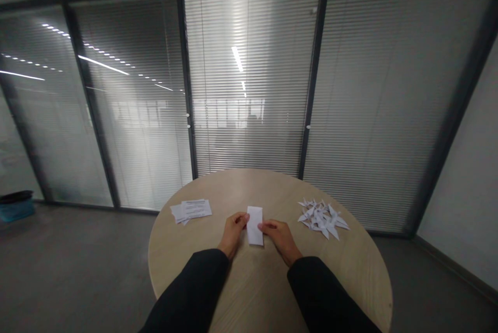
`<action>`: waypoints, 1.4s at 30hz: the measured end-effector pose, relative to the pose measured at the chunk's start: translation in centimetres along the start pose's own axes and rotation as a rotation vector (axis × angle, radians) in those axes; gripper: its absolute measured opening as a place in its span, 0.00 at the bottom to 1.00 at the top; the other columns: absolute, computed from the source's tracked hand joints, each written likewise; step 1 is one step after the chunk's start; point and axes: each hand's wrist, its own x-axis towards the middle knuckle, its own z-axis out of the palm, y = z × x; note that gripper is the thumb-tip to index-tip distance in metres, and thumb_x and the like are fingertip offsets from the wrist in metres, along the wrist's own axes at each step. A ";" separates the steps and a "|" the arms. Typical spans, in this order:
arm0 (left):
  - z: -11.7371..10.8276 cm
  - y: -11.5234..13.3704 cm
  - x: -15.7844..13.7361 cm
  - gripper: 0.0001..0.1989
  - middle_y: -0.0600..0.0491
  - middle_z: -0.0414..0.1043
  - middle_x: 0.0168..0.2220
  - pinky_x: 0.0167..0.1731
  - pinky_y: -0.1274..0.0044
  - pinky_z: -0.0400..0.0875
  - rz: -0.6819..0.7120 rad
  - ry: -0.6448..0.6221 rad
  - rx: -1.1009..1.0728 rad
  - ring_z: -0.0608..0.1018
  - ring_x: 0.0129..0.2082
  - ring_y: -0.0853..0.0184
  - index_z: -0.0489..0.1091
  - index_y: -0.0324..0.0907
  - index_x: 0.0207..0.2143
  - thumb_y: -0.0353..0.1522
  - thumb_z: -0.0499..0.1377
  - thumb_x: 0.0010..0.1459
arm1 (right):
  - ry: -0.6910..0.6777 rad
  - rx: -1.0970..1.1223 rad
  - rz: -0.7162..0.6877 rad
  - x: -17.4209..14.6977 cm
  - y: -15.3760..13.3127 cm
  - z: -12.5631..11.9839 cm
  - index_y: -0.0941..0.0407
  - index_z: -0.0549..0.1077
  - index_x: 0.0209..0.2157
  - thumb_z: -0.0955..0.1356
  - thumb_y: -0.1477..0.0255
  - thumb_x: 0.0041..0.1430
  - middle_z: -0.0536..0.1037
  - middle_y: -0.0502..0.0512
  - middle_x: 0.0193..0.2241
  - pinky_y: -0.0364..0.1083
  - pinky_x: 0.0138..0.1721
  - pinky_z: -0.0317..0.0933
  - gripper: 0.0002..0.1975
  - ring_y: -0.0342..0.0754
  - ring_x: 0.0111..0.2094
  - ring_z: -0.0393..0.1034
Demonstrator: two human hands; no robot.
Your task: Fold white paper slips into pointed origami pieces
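A narrow white rectangle of folded paper (255, 226) is held upright-lengthwise over the middle of the round table, its long sides facing my two hands. My left hand (234, 229) pinches its left edge near the top, fingers curled. On the opposite edge, slightly lower, my right hand (278, 234) grips the paper between thumb and fingers. To the right lies a pile of folded white paper cranes (322, 218). Several flat sheets of printed paper (194, 209) overlap in a loose stack at the left.
The round wooden table (249, 185) has a curved edge close to the glass partition with blinds (252, 89). A blue bin with a dark liner (16, 207) stands on the floor at far left. A white wall (462, 208) rises on the right.
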 end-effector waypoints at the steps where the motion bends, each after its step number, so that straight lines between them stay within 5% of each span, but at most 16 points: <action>1: 0.0 0.0 0.0 0.22 0.53 0.71 0.23 0.29 0.77 0.63 0.020 0.008 0.035 0.70 0.24 0.69 0.72 0.35 0.27 0.48 0.63 0.42 | -0.009 0.005 0.008 0.0 0.0 0.1 0.59 0.79 0.26 0.74 0.56 0.36 0.81 0.58 0.26 0.50 0.36 0.65 0.20 0.54 0.30 0.74; 14: 0.5 0.3 -0.8 0.15 0.57 0.62 0.24 0.27 0.79 0.58 0.238 0.062 0.448 0.66 0.25 0.70 0.62 0.41 0.28 0.42 0.48 0.60 | -0.099 0.045 0.064 -0.7 -0.8 0.5 0.58 0.77 0.23 0.75 0.59 0.36 0.80 0.54 0.24 0.47 0.34 0.64 0.17 0.51 0.28 0.73; 29: 0.6 1.3 -1.2 0.14 0.58 0.60 0.22 0.27 0.78 0.56 0.294 0.175 0.493 0.65 0.25 0.69 0.58 0.43 0.25 0.42 0.47 0.60 | -0.162 0.037 0.064 -1.0 -1.3 1.0 0.58 0.78 0.23 0.75 0.58 0.34 0.80 0.54 0.23 0.47 0.35 0.64 0.18 0.51 0.29 0.73; 42: 0.3 1.8 -1.2 0.16 0.57 0.63 0.22 0.24 0.79 0.57 0.256 0.110 0.413 0.65 0.23 0.70 0.66 0.41 0.30 0.45 0.51 0.57 | -0.150 0.089 0.080 -1.0 -1.1 1.0 0.58 0.78 0.23 0.75 0.60 0.36 0.80 0.52 0.23 0.46 0.35 0.64 0.16 0.50 0.28 0.73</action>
